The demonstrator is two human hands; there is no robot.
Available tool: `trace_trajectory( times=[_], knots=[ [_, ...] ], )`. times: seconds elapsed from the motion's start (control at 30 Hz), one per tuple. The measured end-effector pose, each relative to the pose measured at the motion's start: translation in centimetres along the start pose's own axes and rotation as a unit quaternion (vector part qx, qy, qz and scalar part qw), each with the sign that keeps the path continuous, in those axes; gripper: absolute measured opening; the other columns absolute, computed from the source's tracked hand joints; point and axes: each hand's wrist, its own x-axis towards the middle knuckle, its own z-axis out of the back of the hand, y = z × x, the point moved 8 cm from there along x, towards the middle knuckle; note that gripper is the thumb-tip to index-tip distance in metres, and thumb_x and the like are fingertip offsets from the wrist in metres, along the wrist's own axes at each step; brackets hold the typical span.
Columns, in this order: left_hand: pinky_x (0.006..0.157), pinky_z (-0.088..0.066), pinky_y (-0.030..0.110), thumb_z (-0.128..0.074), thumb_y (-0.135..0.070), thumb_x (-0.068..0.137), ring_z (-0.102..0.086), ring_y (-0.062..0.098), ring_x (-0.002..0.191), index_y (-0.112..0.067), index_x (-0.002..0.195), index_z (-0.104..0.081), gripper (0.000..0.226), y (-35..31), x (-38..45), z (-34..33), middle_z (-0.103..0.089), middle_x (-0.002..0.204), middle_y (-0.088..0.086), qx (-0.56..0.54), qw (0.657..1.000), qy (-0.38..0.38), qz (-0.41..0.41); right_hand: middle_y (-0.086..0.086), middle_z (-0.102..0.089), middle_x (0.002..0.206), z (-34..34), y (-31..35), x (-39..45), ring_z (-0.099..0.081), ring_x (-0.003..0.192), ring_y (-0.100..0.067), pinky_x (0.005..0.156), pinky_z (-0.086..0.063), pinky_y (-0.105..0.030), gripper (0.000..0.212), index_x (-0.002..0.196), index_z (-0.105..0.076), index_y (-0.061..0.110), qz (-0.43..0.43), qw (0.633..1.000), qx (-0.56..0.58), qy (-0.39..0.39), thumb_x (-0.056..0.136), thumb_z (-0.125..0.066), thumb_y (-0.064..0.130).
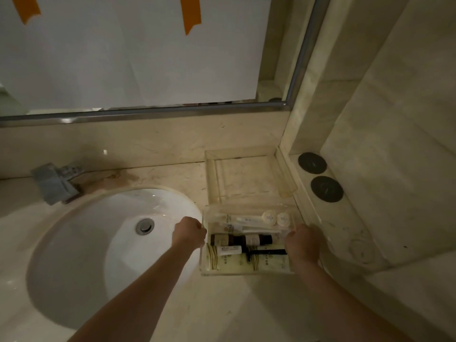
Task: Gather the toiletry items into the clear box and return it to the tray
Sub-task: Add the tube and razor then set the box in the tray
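Observation:
The clear box [246, 272] sits on the marble counter to the right of the sink, just in front of the clear tray [212, 178]. Inside it lie several toiletry items: white tubes [244, 220], two round white caps [276, 218], dark bottles [244, 239], a small white tube [229, 250], a black comb [267, 252] and flat cream packets [234, 264]. My left hand [188, 232] grips the box's left wall. My right hand [302, 244] grips its right wall. The tray behind the box holds nothing.
A white sink basin [98, 243] with a metal drain [145, 226] lies to the left. A folded grey cloth [55, 182] rests at the back left. Two black round discs [319, 176] sit on the raised ledge to the right. A mirror covered with white paper stands behind.

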Motion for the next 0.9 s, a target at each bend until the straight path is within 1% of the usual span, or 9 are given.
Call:
trace_trajectory(
  times=[0.07,0.17,0.27,0.47,0.63,0.7,0.8,0.83,0.9],
  knots=[
    [0.076,-0.061,0.037,-0.059,-0.006,0.081,-0.072,0.022,0.067,-0.002,0.072,-0.072,0.016,-0.5,0.8,-0.4,-0.073,0.065,0.01,-0.006,1.0,0.0,0.002,-0.021,-0.059,0.111,-0.2,0.3,0.7,-0.057,0.101,-0.035,0.071,-0.041,-0.033,0.03,0.109,-0.06,-0.004,-0.004,1.0,-0.003,-0.001,0.09,-0.052,0.018],
    [0.075,-0.061,0.038,-0.058,-0.007,0.081,-0.072,0.023,0.067,-0.004,0.068,-0.072,0.019,-1.2,1.5,-1.0,-0.073,0.065,0.01,-0.015,1.0,-0.001,0.0,-0.021,-0.056,0.119,-0.5,0.7,1.6,-0.054,0.108,-0.036,0.083,-0.047,-0.038,0.034,0.11,-0.061,-0.003,-0.006,1.0,-0.007,-0.007,0.089,-0.052,0.023],
    [0.075,-0.061,0.039,-0.057,-0.007,0.082,-0.072,0.024,0.067,-0.004,0.068,-0.071,0.02,-1.5,1.9,-1.5,-0.073,0.066,0.011,-0.027,1.0,0.003,0.005,-0.019,-0.056,0.12,-0.6,1.3,2.3,-0.054,0.108,-0.035,0.089,-0.048,-0.041,0.035,0.108,-0.063,0.001,0.008,1.0,-0.023,-0.016,0.087,-0.053,0.027],
    [0.072,-0.06,0.034,-0.056,-0.011,0.085,-0.071,0.025,0.072,-0.006,0.07,-0.071,0.022,-2.5,2.3,-2.3,-0.072,0.07,0.011,-0.026,1.0,-0.004,0.001,-0.021,-0.046,0.129,-0.7,1.6,3.1,-0.053,0.108,-0.038,0.086,-0.048,-0.042,0.04,0.119,-0.053,-0.003,-0.027,0.999,0.043,0.001,0.089,-0.054,0.024],
    [0.073,-0.06,0.037,-0.057,-0.014,0.088,-0.071,0.025,0.073,-0.006,0.074,-0.071,0.021,-3.0,3.0,-2.3,-0.072,0.074,0.01,-0.04,0.999,-0.008,0.003,-0.019,-0.048,0.123,-0.9,2.3,3.5,-0.057,0.097,-0.033,0.078,-0.055,-0.044,0.03,0.108,-0.055,0.001,-0.012,0.997,0.078,-0.023,0.088,-0.054,0.024],
    [0.066,-0.059,0.033,-0.057,-0.014,0.089,-0.07,0.023,0.07,-0.005,0.074,-0.071,0.022,-3.3,3.5,-2.1,-0.072,0.074,0.01,-0.054,0.998,-0.016,0.005,-0.018,-0.049,0.121,-1.0,2.6,3.8,-0.057,0.096,-0.032,0.076,-0.056,-0.044,0.027,0.105,-0.056,0.003,0.003,0.996,0.08,-0.032,0.089,-0.053,0.024],
    [0.053,-0.047,0.023,-0.058,-0.014,0.089,-0.064,0.019,0.063,-0.006,0.073,-0.07,0.022,-3.9,4.1,-1.6,-0.07,0.071,0.009,-0.067,0.997,-0.034,0.011,-0.017,-0.049,0.123,-1.0,3.3,4.6,-0.057,0.098,-0.032,0.077,-0.055,-0.042,0.027,0.107,-0.056,0.003,0.014,0.995,0.091,-0.039,0.089,-0.052,0.023],
    [0.053,-0.045,0.023,-0.058,-0.015,0.088,-0.063,0.018,0.063,-0.006,0.073,-0.071,0.022,-4.0,4.3,-1.5,-0.07,0.071,0.009,-0.07,0.997,-0.037,0.015,-0.016,-0.049,0.124,-1.0,3.5,4.8,-0.057,0.099,-0.031,0.078,-0.055,-0.042,0.027,0.109,-0.056,0.003,0.014,0.994,0.097,-0.042,0.089,-0.052,0.021],
    [0.058,-0.048,0.026,-0.058,-0.015,0.087,-0.064,0.02,0.065,-0.006,0.073,-0.072,0.021,-4.0,4.6,-1.5,-0.07,0.072,0.01,-0.078,0.996,-0.045,0.02,-0.017,-0.049,0.125,-1.1,4.0,5.3,-0.057,0.1,-0.031,0.08,-0.055,-0.041,0.027,0.11,-0.057,0.002,0.017,0.993,0.107,-0.044,0.09,-0.051,0.018]
  ],
)
